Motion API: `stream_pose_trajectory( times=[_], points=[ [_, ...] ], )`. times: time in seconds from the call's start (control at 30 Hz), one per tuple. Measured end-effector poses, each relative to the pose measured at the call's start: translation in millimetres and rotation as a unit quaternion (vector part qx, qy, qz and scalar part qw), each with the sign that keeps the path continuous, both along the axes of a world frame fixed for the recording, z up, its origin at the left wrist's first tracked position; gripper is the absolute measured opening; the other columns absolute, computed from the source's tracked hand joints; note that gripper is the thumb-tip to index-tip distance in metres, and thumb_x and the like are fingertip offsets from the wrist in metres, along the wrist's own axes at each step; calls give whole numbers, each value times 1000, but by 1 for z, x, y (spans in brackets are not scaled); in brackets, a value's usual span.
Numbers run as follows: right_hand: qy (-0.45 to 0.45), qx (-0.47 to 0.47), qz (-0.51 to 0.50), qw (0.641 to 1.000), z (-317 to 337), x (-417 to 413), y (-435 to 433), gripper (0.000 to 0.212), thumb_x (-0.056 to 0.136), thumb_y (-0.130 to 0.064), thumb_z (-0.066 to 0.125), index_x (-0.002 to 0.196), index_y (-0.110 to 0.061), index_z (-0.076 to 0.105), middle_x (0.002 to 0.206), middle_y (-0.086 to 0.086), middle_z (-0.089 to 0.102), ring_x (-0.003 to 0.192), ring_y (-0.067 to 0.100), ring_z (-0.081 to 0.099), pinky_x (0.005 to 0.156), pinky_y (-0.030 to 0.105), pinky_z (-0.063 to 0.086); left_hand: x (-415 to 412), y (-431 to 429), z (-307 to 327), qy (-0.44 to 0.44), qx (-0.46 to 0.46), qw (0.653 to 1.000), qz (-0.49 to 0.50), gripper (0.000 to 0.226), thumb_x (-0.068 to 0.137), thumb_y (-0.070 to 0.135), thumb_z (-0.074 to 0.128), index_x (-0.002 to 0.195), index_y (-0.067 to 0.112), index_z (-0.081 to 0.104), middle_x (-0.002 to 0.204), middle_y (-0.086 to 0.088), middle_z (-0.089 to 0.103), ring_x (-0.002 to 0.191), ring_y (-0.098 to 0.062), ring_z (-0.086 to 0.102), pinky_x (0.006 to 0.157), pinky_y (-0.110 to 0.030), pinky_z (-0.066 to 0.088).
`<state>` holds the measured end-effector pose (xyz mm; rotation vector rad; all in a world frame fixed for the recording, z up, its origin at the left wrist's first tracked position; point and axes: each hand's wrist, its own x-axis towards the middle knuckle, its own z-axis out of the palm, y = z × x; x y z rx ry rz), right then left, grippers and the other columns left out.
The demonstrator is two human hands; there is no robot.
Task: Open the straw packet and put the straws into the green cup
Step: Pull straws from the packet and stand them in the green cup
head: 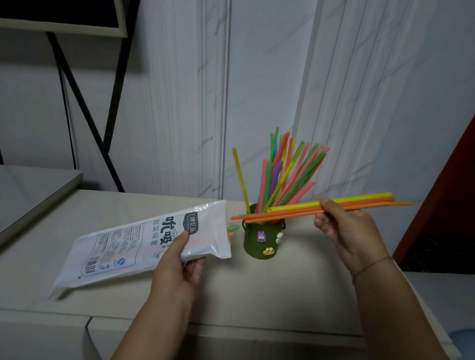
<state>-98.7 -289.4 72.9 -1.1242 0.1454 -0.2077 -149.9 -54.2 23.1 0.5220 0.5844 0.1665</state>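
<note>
A white straw packet (136, 239) with printed lettering is held tilted above the table by my left hand (179, 264), which grips it near its open right end; a few straw tips poke out there. The green cup (262, 238), decorated with small figures, stands upright on the table and holds several coloured straws (286, 173) fanned upward. My right hand (342, 229) pinches a small bundle of yellow and orange straws (357, 204), held almost level, with their left ends over the cup's rim.
The white table (247, 298) ends in a front edge below my arms. A lower shelf surface (9, 194) lies at the left. A black metal frame (85, 111) stands against the wall behind. A dark red panel (471, 175) borders the right side.
</note>
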Motion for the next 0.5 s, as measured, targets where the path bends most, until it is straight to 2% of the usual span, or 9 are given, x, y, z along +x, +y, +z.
stream_pose_trajectory(
  times=[0.17,0.3,0.43,0.5],
  points=[
    [-13,-26,-54,998,-1,3,-12,17,87,-6,61,72,-1,59,40,-3,58,39,4,57,47,15,52,-1,-2,0,4,0,1000,0,15,84,7,67,83,19,58,80,1,68,73,-13,64,53,-26,56],
    [-24,-43,-82,995,-1,4,-18,16,87,-7,62,72,-1,59,40,-3,58,40,4,58,47,15,52,-1,-3,1,-1,-1,1000,-3,14,84,7,66,82,18,58,57,4,70,60,-10,67,54,-26,56],
    [-30,-66,-94,993,-2,5,-17,17,86,-6,63,71,-1,59,40,-3,58,40,4,58,46,15,52,-1,-3,1,1,-2,1000,-3,14,84,7,66,83,18,58,78,0,69,66,-12,67,54,-26,56],
    [-34,-87,-98,991,-3,6,-14,16,86,-6,63,70,-2,60,47,4,60,40,5,58,46,15,52,-1,-3,1,-2,-5,1000,-3,14,84,7,66,83,18,57,83,0,67,67,-12,67,53,-26,56]
  ],
)
